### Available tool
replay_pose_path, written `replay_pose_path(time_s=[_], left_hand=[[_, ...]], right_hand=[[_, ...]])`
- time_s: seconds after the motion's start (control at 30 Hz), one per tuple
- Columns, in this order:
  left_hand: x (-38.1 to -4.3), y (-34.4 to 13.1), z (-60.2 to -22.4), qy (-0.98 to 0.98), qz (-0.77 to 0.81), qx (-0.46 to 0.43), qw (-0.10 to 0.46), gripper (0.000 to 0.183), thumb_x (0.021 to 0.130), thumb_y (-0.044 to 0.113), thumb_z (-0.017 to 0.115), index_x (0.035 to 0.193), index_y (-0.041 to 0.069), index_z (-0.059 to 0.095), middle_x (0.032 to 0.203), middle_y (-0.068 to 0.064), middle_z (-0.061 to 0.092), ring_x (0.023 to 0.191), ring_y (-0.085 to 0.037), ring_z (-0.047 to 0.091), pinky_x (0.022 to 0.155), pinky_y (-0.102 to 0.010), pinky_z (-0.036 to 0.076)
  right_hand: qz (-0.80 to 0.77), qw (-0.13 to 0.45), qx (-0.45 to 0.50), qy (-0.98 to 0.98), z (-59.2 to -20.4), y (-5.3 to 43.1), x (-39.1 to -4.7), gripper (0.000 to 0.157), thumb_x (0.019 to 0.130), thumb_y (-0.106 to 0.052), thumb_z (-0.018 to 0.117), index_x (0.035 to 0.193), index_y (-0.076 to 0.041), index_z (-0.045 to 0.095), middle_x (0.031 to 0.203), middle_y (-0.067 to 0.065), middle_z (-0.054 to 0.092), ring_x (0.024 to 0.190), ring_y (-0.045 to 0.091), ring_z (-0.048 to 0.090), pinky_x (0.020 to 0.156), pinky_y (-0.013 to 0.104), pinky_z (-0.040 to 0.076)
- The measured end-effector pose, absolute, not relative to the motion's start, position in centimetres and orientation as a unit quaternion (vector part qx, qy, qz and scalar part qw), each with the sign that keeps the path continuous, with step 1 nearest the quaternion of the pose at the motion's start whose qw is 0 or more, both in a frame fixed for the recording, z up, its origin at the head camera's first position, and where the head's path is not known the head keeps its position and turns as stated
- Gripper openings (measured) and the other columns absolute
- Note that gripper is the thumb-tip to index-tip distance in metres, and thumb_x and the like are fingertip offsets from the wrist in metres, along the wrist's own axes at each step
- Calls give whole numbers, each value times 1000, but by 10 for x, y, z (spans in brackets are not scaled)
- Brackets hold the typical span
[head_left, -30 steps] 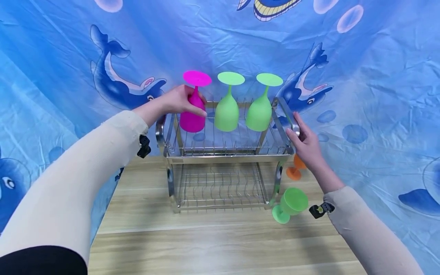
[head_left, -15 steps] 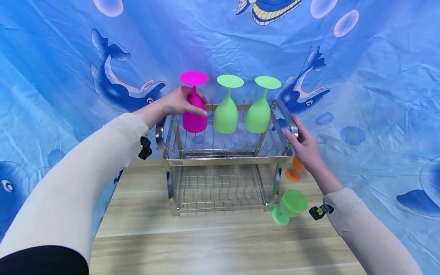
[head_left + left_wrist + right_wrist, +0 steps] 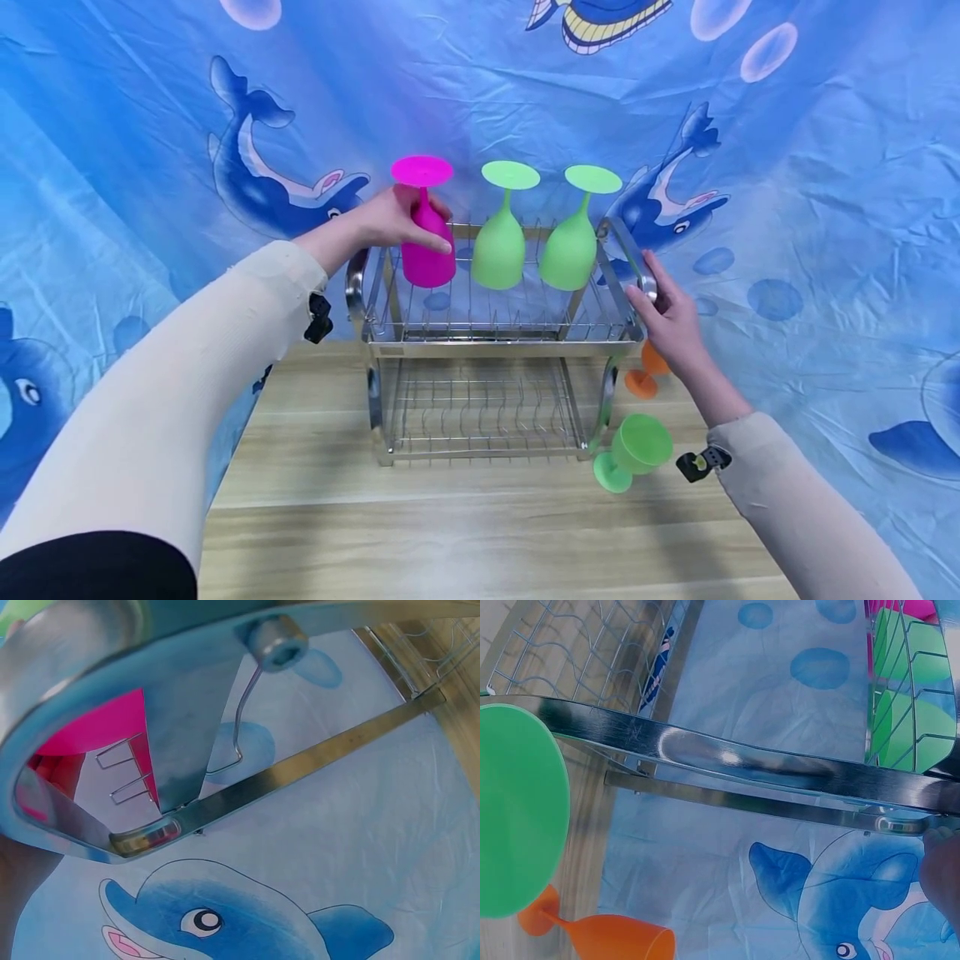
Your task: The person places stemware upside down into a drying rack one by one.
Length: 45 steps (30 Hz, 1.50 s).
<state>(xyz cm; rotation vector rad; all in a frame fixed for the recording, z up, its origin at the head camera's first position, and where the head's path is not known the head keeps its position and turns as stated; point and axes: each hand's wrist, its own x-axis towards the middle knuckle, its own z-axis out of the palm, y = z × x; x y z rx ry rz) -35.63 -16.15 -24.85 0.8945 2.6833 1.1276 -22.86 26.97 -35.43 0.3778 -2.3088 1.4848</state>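
Observation:
A magenta goblet (image 3: 429, 250) stands upside down at the left of the upper tier of a metal dish rack (image 3: 502, 350). My left hand (image 3: 405, 221) grips its bowl from the left, thumb across the front. To its right on the same tier are two green goblets (image 3: 498, 250), also upside down, apart from each other. My right hand (image 3: 670, 317) holds the rack's right side frame near the top, thumb in front and fingers behind. In the left wrist view the frame covers much of the magenta goblet (image 3: 105, 724) and the left hand.
On the wooden table (image 3: 465, 533), right of the rack, a green goblet (image 3: 641, 443) lies tipped over. Behind it an orange goblet (image 3: 642, 383) is partly hidden by my right forearm. A blue dolphin-printed cloth (image 3: 487, 92) hangs behind the rack.
My left hand has shifted the magenta goblet's bowl slightly to the right, and the goblet's foot leans a little more to the left. The right hand keeps its hold on the frame.

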Motion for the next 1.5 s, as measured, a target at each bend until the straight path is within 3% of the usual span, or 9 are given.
replay_pose_path(time_s=[0.3, 0.43, 0.53, 0.63, 0.77, 0.9, 1.3, 1.43, 1.5], left_hand=[[-347, -174, -242, 902, 340, 261, 47, 65, 89, 31, 91, 141, 3, 65, 132, -17, 69, 120, -32, 63, 102, -49, 56], [-337, -189, -233, 920, 305, 243, 44, 77, 90, 41, 89, 150, 4, 59, 145, -18, 63, 134, -36, 58, 111, -50, 52], [-326, -204, -226, 924, 293, 241, 37, 83, 91, 42, 87, 156, 3, 53, 156, -19, 55, 146, -38, 50, 119, -54, 45], [-313, -219, -222, 932, 274, 236, 22, 84, 91, 47, 86, 156, 6, 54, 158, -17, 55, 149, -39, 47, 127, -55, 33], [-292, -241, -221, 940, 263, 216, 9, 84, 89, 50, 87, 155, 8, 56, 158, -17, 55, 150, -40, 46, 127, -58, 30], [-267, -260, -226, 939, 279, 197, 20, 82, 90, 44, 88, 156, 8, 55, 160, -21, 52, 150, -44, 44, 121, -63, 38], [-209, -294, -250, 943, 281, 176, 18, 78, 89, 37, 90, 156, 16, 56, 161, -16, 52, 150, -46, 42, 119, -64, 37], [-196, -301, -266, 946, 274, 172, 12, 78, 88, 37, 90, 156, 16, 57, 160, -16, 53, 149, -47, 43, 116, -65, 39], [-191, -306, -276, 946, 276, 169, 10, 78, 88, 36, 90, 156, 15, 57, 159, -17, 53, 149, -47, 43, 115, -65, 39]], right_hand=[[531, 179, 134, -817, -355, 270, -228, 64, 110, -19, 62, 168, -22, 33, 172, 9, 35, 81, 11, 52, 60, 17, 43], [530, 177, 134, -819, -353, 269, -227, 65, 111, -19, 61, 168, -22, 32, 173, 8, 33, 80, 10, 52, 59, 17, 43], [530, 179, 133, -818, -352, 269, -227, 65, 111, -19, 61, 168, -22, 32, 173, 7, 34, 68, 10, 46, 54, 18, 40], [526, 185, 132, -819, -353, 271, -227, 64, 111, -18, 61, 168, -22, 32, 172, 7, 36, 61, 11, 39, 51, 19, 38], [519, 189, 133, -823, -354, 272, -229, 65, 111, -18, 60, 168, -20, 31, 173, 6, 33, 90, 5, 57, 65, 12, 46], [516, 186, 138, -825, -354, 272, -230, 65, 111, -16, 61, 168, -19, 31, 174, 4, 31, 122, 9, 55, 82, 9, 49], [534, 151, 156, -817, -350, 274, -225, 72, 110, -16, 62, 170, -18, 22, 172, 9, 35, 106, 10, 58, 77, 11, 50], [542, 132, 162, -814, -356, 286, -215, 74, 110, -13, 61, 170, -9, 18, 174, 18, 28, 143, 23, 51, 106, 11, 46], [538, 123, 160, -819, -362, 295, -208, 74, 110, -14, 60, 170, -5, 17, 175, 20, 21, 159, 30, 32, 119, 13, 34]])
